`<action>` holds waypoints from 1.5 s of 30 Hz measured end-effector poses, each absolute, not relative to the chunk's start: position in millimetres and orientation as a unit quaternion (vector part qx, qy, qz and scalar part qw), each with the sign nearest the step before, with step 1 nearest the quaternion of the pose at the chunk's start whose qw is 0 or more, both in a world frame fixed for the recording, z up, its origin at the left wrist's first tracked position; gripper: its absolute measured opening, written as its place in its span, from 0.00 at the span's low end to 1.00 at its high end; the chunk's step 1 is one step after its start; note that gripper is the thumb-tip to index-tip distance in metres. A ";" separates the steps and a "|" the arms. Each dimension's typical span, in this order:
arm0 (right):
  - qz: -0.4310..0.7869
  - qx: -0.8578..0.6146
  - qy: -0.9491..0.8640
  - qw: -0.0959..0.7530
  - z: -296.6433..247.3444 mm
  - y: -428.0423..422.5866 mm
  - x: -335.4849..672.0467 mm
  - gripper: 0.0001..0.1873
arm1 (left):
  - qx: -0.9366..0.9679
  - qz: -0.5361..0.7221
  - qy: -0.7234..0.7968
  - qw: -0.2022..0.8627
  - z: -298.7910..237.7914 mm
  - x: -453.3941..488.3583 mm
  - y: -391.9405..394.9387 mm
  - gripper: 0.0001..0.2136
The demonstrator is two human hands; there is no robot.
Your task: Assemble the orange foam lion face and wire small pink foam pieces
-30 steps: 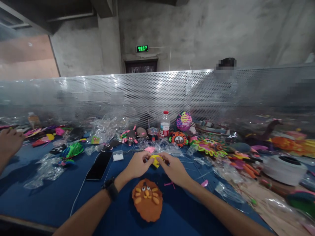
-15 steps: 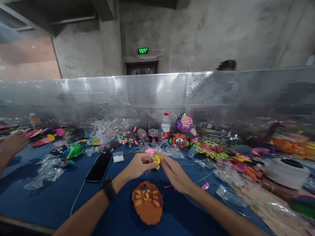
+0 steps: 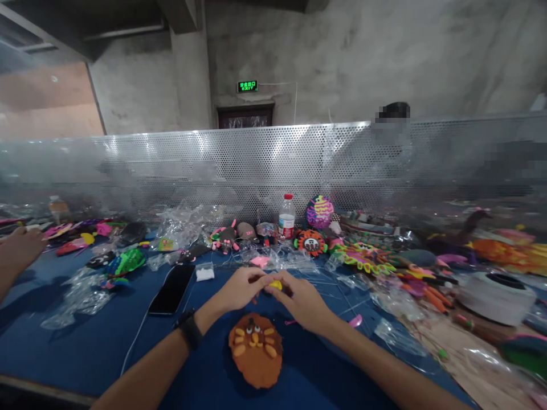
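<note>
On feed I see L hand (image 3: 241, 289) & R hand (image 3: 302, 299) pinching yellow pc (image 3: 277, 284) btwn fingertips, near brown animal fig (image 3: 256, 361) on tabletop (image 3: 85, 359).

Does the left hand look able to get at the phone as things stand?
Probably yes: the phone lies uncovered on the table, to the left of the left hand. That hand is at the yellow piece, though, and would likely have to leave it first.

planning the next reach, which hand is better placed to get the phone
Left, I'd judge: the left hand is nearer the phone, which lies to its left; the right hand is farther off. Both are busy at the yellow piece.
</note>
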State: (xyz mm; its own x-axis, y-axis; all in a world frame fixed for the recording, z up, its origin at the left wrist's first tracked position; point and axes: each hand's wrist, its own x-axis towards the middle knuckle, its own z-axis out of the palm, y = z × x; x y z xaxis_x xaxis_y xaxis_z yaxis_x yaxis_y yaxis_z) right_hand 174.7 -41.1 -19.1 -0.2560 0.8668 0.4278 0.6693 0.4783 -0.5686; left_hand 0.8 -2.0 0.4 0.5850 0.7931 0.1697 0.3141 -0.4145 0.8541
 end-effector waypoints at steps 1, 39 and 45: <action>0.130 -0.494 -0.779 0.364 -18.6 -41.0 174.3 0.15 | 0.786 0.302 0.351 0.409 1.2 1.1 -1.8 0.19; -0.112 -0.417 -0.832 0.349 -32.5 -32.0 181.1 0.21 | 0.762 0.276 0.315 0.494 -2.2 -2.8 3.6 0.19; 0.043 -0.440 -0.787 0.430 -25.8 -39.9 171.6 0.19 | 0.754 0.354 0.339 0.437 -2.0 -4.4 7.8 0.18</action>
State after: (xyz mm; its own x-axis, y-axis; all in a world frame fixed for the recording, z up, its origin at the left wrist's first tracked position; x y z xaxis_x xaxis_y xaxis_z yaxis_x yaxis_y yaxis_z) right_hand 171.6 -39.9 -25.8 -0.2433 0.7297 0.6391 0.6550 0.6095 -0.4465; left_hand -4.4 7.8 -2.0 0.5196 0.8206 0.2381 0.2008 -0.3882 0.8994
